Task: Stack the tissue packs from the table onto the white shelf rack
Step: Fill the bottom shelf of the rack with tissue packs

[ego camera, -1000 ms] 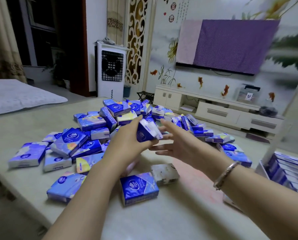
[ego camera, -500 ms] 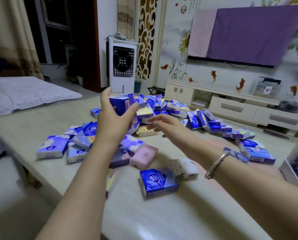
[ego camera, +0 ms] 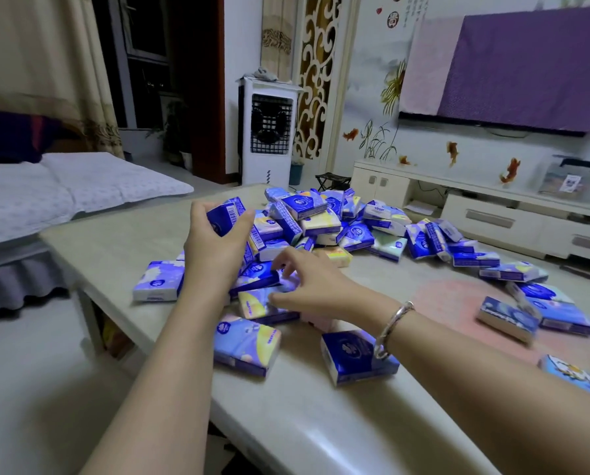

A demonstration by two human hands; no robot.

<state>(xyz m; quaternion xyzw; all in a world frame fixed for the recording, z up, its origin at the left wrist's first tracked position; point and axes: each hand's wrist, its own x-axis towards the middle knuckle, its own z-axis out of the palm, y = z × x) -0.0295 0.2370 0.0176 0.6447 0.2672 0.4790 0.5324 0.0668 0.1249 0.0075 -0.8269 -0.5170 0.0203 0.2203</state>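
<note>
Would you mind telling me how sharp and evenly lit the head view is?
Head view: dim bluish indoor light; the left hand and its pack fairly sharp, the right hand slightly smeared; the right edge streaked with motion blur; wide-angle bending of the table edge.

A purple-draped television (ego camera: 523, 66) hangs above a white cabinet (ego camera: 492, 214), with a white air cooler (ego camera: 269, 132) nearby.
</note>
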